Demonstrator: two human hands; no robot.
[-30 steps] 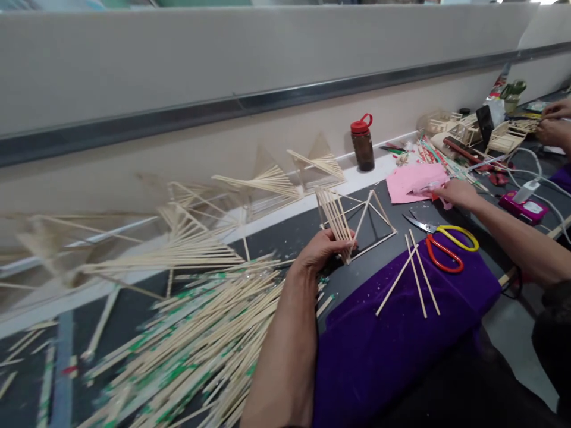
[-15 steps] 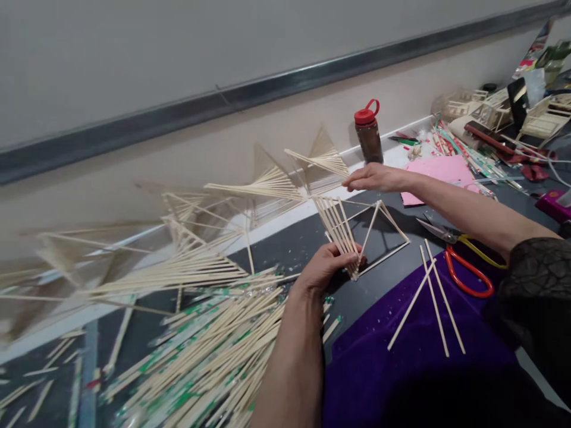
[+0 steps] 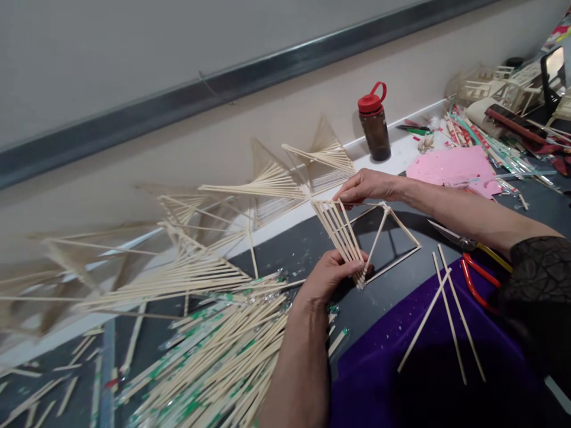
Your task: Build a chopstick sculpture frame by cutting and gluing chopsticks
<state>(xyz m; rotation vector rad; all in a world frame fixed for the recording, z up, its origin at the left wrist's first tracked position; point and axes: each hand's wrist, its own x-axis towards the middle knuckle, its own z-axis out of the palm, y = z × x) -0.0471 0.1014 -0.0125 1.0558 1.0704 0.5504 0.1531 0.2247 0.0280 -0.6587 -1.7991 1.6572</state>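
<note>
My left hand (image 3: 336, 274) pinches the lower corner of a frame made of thin wooden sticks (image 3: 338, 233). One side of this frame is a fan of several close-set sticks; the other is an open outline of single sticks. At its far upper edge, my right hand (image 3: 366, 185) has its fingers closed around a stick beside the top of the fan. The fingertips are partly hidden. Three loose sticks (image 3: 448, 318) lie on purple cloth (image 3: 370, 356) to the right. Scissors (image 3: 466, 242) with red and yellow handles rest under my right forearm.
A heap of wrapped chopsticks (image 3: 223, 345) lies left of my left forearm. Larger fanned stick structures (image 3: 169, 276) stand along the wall. Behind my right hand are a red-capped bottle (image 3: 375, 128) and pink paper (image 3: 452, 169). A ruler (image 3: 107, 368) and stick offcuts lie at the lower left.
My right hand has come down and left onto the frame's top edge, its fingers going from stretched out to closed. My left hand keeps its pinch. The view has shifted slightly.
</note>
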